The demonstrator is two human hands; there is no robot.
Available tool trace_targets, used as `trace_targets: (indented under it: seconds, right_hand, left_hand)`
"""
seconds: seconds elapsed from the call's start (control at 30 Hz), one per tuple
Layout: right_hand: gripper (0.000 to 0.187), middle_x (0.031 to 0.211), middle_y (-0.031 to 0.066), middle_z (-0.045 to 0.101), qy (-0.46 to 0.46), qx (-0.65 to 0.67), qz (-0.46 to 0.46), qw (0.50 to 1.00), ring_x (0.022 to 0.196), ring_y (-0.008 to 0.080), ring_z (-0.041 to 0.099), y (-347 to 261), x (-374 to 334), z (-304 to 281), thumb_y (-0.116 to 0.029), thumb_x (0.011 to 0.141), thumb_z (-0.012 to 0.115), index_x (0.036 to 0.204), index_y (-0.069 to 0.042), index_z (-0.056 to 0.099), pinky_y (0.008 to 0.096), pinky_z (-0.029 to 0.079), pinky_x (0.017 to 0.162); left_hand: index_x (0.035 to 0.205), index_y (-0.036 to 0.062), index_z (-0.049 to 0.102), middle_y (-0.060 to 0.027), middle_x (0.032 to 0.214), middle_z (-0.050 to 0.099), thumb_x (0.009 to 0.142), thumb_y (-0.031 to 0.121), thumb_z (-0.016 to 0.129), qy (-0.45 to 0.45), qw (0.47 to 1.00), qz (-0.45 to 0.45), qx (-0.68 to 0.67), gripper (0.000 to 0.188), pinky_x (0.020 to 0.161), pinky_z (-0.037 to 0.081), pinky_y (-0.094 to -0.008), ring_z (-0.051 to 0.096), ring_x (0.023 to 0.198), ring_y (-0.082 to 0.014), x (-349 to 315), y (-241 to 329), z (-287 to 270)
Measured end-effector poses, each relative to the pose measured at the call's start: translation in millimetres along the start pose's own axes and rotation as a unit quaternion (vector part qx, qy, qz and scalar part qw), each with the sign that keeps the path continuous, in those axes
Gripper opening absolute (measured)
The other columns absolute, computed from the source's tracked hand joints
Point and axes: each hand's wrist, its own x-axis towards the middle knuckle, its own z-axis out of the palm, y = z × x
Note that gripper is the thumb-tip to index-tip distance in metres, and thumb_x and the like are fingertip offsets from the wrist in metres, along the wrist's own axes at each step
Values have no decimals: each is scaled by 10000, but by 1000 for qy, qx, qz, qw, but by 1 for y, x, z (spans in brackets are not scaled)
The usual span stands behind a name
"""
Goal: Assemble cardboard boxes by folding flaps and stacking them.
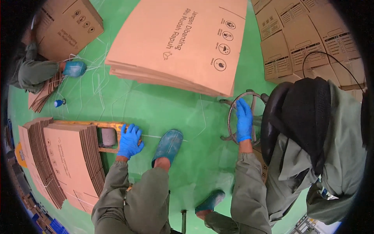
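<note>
Fingers seemingly steady me, blue-gloved left hand [130, 141] on a yellow metal frame [111, 124], blue-gloved right hand [244, 120] at a grey metal ring [229, 120], grips unclear.

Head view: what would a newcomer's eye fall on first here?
Probably the large stack of flat cardboard at the top centre, brown against the bright green floor. Next come two blue-gloved hands: the left hand at the end of a yellow frame, left of centre, and the right hand at a round metal ring, right of centre. At the upper right, piled cartons also stand out.
</note>
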Motion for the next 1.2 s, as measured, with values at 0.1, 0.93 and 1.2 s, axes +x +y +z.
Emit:
trace_targets:
  seconds: [0.1, 0.93, 1.2]
  right_hand:
    - [414, 1347, 94, 495, 3, 46, -23, 999, 1232, 197, 464, 4, 27, 6, -199, 972, 480, 1343, -15, 460, 316, 351, 1029]
    - [391, 1188, 110, 583, -94, 298, 151, 938, 1007, 237, 589, 283, 214, -108, -273, 991, 379, 1267, -17, 483, 368, 489, 870]
    - [405, 1201, 126, 576, -183, 345, 188, 901, 1022, 244, 598, 286, 163, -73, -280, 996, 380, 1288, -9, 456, 376, 521, 861]
  left_hand:
    - [1088, 83, 546, -124, 1169, 505, 665, 360, 669, -10, 1000, 2, -2, 520, 1070, 176, -578, 400, 1232, -335, 1, -4, 3]
    - [1287, 22, 462, -170, 1266, 492, 845, 383, 614, 178, 913, -147, -337, 591, 1037, 351, -417, 452, 1199, -333, 103, 1, -10]
    - [1404, -4, 327, -111, 1401, 429, 912, 378, 583, -21, 679, -165, -716, 673, 1092, 320, -365, 408, 1278, -233, 213, -15, 17]
